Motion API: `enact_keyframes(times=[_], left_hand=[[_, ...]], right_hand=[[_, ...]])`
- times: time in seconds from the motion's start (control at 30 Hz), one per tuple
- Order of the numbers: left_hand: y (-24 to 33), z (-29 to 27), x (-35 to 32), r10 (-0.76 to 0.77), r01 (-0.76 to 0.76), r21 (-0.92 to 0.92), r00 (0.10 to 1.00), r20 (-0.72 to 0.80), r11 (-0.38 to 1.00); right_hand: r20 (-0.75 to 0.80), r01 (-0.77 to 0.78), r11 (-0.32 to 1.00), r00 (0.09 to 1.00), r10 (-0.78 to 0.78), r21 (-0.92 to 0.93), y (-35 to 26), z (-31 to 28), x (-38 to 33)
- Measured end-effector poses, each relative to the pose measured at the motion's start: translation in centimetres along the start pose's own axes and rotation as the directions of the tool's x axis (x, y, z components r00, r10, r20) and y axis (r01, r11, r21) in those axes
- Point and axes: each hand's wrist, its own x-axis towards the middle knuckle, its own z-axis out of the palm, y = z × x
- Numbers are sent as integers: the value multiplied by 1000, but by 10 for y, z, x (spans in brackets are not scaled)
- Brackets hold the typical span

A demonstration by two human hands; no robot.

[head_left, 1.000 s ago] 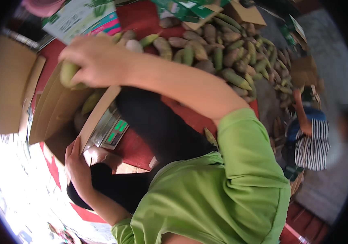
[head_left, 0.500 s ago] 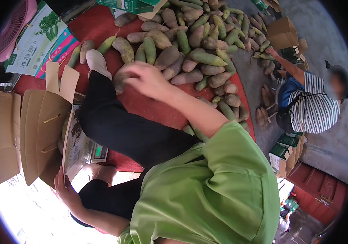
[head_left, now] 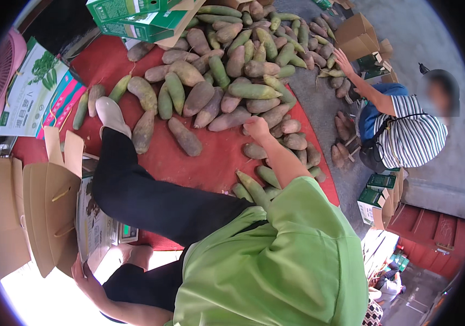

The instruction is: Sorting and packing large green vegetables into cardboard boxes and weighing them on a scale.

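Note:
My right hand (head_left: pixel 257 129) is at the near edge of a heap of long green and purplish radishes (head_left: pixel 254 91). Its fingers are curled in beside the end of a purplish radish (head_left: pixel 230 119); whether they grip anything is hidden. With my left hand (head_left: pixel 84 275) I hold the lower edge of an open cardboard box (head_left: pixel 92 225), whose brown flaps stand up on the left. The box appears to rest on a scale (head_left: pixel 128 232) with a lit green display. One purplish radish (head_left: pixel 185 137) lies apart on the red mat (head_left: pixel 189 174).
My leg (head_left: pixel 161 187) stretches across the mat between box and heap. A pink fan (head_left: pixel 1 76) and a printed carton (head_left: pixel 32 89) stand at the far left. Green cartons (head_left: pixel 134 22) are at the back. On the right a person in a striped shirt (head_left: pixel 409 130) sits among boxes.
My right hand has moved right and nearer, uncovering the lone radish on the mat. The left hand stays at the box. The other person's hand has lifted from the radishes, and the view has shifted.

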Motion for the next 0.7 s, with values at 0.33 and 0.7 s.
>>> enact_keyframes(times=[0.33, 0.7], left_hand=[[-17, 2, 4, -24, 24, 22, 1000, -5, 999], [-20, 9, 9, 96, -95, 26, 994, -48, 995]], right_hand=[[173, -403, 671, 907, 384, 622, -49, -15, 58], [219, -452, 247, 754, 619, 857, -49, -8, 99]])
